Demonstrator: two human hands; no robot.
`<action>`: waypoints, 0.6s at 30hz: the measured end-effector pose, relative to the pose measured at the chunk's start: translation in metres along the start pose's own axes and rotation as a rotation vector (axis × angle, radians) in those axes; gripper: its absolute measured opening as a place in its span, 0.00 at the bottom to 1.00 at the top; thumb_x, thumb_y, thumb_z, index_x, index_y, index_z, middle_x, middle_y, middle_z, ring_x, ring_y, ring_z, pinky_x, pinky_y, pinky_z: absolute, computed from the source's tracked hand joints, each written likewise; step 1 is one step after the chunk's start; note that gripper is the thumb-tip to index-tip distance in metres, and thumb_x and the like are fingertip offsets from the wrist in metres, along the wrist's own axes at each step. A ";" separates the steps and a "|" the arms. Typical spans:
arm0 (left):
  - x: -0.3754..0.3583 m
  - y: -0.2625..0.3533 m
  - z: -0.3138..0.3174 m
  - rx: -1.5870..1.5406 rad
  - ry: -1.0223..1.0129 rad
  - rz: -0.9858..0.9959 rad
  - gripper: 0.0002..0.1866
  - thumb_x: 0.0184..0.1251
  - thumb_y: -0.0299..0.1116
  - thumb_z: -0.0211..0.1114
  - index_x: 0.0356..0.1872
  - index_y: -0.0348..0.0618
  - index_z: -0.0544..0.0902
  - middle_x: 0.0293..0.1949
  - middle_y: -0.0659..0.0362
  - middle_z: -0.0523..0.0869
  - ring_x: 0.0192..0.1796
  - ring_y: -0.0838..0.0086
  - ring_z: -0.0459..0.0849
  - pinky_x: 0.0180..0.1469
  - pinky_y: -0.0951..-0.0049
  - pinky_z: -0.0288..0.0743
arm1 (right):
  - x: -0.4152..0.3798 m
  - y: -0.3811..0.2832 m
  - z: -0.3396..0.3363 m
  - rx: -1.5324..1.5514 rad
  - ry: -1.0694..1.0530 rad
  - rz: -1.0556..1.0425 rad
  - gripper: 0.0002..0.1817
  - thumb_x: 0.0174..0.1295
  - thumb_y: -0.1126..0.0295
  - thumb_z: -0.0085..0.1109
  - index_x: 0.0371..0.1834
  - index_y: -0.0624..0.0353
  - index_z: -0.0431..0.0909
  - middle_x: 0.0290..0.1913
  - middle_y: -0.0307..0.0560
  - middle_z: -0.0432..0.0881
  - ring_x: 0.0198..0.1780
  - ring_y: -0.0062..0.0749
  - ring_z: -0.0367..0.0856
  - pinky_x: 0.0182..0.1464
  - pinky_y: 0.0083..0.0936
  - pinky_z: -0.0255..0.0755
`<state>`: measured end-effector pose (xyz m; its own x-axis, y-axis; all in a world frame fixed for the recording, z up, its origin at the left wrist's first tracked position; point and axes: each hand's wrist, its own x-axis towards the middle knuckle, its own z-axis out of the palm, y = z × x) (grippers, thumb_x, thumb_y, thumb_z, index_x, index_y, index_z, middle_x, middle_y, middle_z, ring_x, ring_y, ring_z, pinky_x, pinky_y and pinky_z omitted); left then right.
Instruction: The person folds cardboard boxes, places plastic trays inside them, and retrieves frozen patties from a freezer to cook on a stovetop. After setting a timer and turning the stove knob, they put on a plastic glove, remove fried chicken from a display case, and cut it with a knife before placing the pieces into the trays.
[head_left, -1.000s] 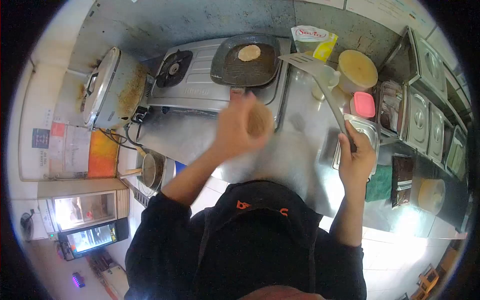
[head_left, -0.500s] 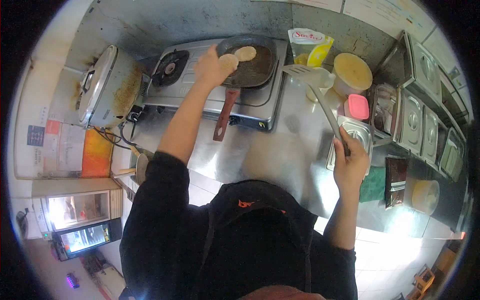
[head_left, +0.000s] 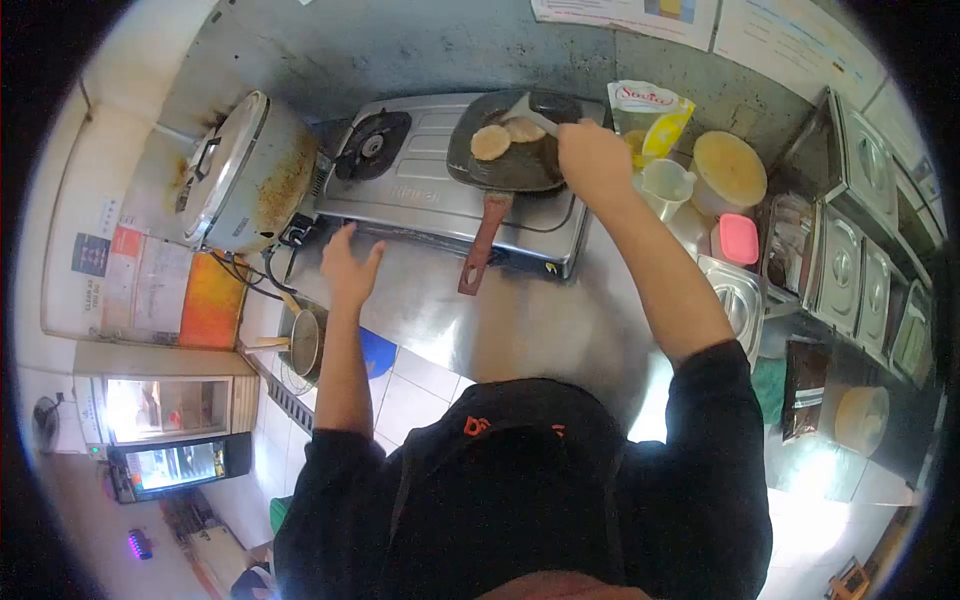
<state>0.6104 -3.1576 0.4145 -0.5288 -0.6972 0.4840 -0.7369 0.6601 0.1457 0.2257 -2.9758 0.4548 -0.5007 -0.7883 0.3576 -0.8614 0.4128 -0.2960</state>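
Note:
My right hand [head_left: 592, 158] grips the handle of a spatula [head_left: 522, 112], whose pale blade reaches into the square frying pan [head_left: 535, 180]. Two round, pale patties lie in the oily pan: the left patty [head_left: 490, 143] is in full view, while the other patty [head_left: 527, 131] is partly hidden by the spatula blade. The pan's brown handle [head_left: 485, 245] points toward me. My left hand [head_left: 350, 265] hangs in front of the stove's left part with fingers spread, holding nothing.
The pan sits on the right burner of a steel gas stove [head_left: 410, 195]. A large lidded cooker [head_left: 240, 180] stands at left. On the right are a yellow-white pouch [head_left: 655, 120], a measuring jug [head_left: 665, 185], a round tub [head_left: 728, 170], a pink-lidded box [head_left: 738, 240] and steel containers [head_left: 845, 250].
My left hand has let go of a patty and drawn back from the pan. My right hand has swung the spatula from the right side over into the pan.

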 end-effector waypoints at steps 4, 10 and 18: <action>-0.062 -0.056 -0.016 0.054 -0.060 -0.160 0.32 0.55 0.45 0.75 0.58 0.40 0.77 0.56 0.49 0.81 0.61 0.51 0.76 0.62 0.55 0.70 | -0.014 0.013 -0.027 -0.049 0.011 -0.005 0.09 0.60 0.65 0.60 0.40 0.55 0.85 0.37 0.56 0.84 0.41 0.53 0.85 0.42 0.45 0.79; -0.099 -0.069 -0.029 0.052 -0.104 -0.333 0.30 0.55 0.44 0.74 0.57 0.43 0.78 0.56 0.50 0.81 0.60 0.52 0.76 0.61 0.54 0.69 | -0.029 0.002 -0.053 0.002 0.092 -0.084 0.10 0.61 0.65 0.60 0.42 0.54 0.85 0.37 0.56 0.83 0.40 0.53 0.84 0.41 0.46 0.78; -0.090 -0.045 -0.048 0.131 -0.120 -0.295 0.27 0.55 0.43 0.73 0.55 0.46 0.78 0.57 0.53 0.80 0.60 0.53 0.75 0.60 0.50 0.69 | -0.051 -0.012 -0.057 -0.002 0.044 -0.062 0.07 0.58 0.70 0.56 0.34 0.58 0.84 0.34 0.56 0.83 0.37 0.52 0.85 0.39 0.43 0.79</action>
<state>0.7118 -3.1110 0.4057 -0.3252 -0.8858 0.3312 -0.9091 0.3892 0.1484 0.2568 -2.9143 0.4903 -0.4500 -0.7914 0.4137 -0.8908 0.3653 -0.2700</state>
